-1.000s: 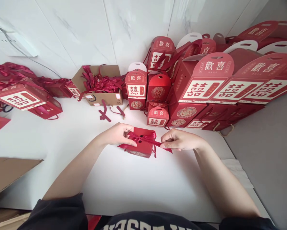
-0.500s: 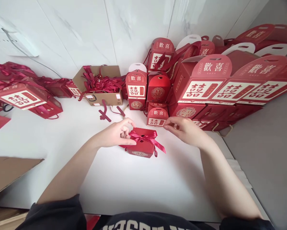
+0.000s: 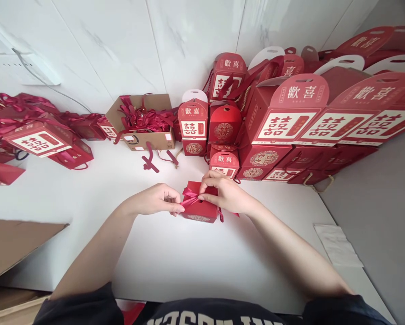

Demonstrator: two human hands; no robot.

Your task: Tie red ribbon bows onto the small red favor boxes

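A small red gift box (image 3: 202,211) with a gold round emblem on its front sits on the white table before me. A shiny red ribbon (image 3: 190,194) is tied in a bow on its top. At the box's left side, my left hand (image 3: 161,198) pinches a tail of the ribbon and draws it out to the left. My right hand (image 3: 224,194) lies over the top of the box, thumb and index finger closed on the ribbon near the knot. That hand covers the bow's right part; one ribbon end shows beyond it at the right.
Behind the box, a cardboard box (image 3: 150,141) holds many red ribbons. Loose ribbon pieces (image 3: 150,163) lie in front of it. Stacked red gift boxes (image 3: 297,113) fill the back right, and more red boxes (image 3: 41,140) stand at the left. A cardboard flap (image 3: 19,243) juts in at the left edge.
My right hand has come left from beside the box onto the knot. My left hand has shifted left and down and now pulls a ribbon tail. The view has turned slightly.
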